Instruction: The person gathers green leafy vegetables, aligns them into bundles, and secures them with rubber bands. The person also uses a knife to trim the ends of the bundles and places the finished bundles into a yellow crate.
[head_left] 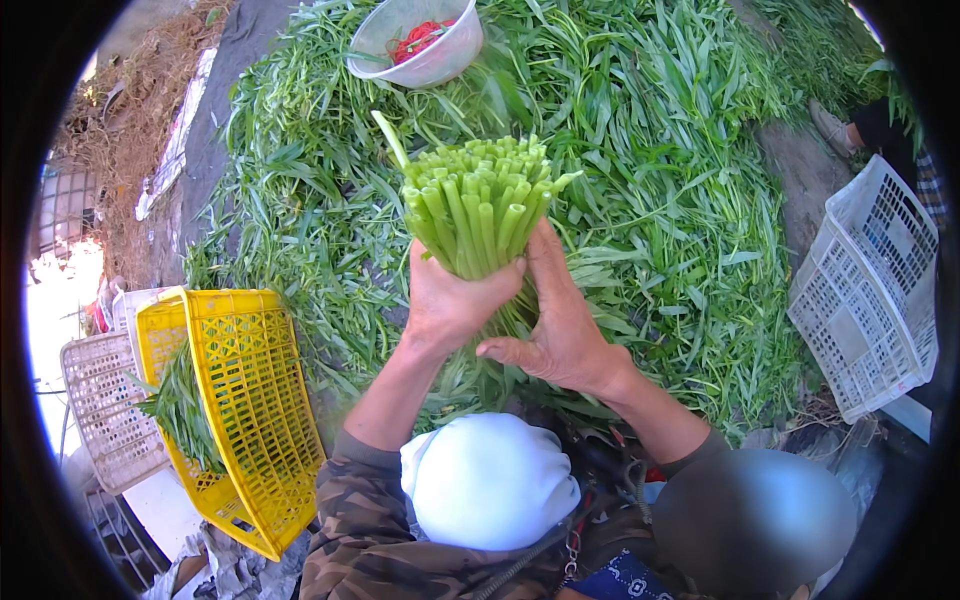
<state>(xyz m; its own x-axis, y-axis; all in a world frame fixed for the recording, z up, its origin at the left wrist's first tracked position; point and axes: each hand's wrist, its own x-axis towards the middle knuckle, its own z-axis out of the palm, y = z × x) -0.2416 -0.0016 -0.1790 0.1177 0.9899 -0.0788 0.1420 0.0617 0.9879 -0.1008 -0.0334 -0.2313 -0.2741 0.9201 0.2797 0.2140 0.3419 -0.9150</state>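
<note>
A thick bunch of water spinach (478, 205) stands with its cut, hollow stem ends up and toward me. My left hand (455, 295) is wrapped round the bunch from the left, its thumb across the near side of the stems. My right hand (555, 325) lies against the right side, fingers stretched upward along the stems and thumb held apart. Part of its fingers is hidden behind the bunch. The leafy ends hang below my hands, mostly out of sight. One pale stem (390, 138) sticks out at the upper left.
Loose greens (670, 200) cover the ground around my hands. A translucent bowl (455, 50) with red ties sits beyond. A yellow crate (262, 380) holding some greens stands tilted at left, and a white crate (860, 300) at right. A person's foot (835, 128) shows at far right.
</note>
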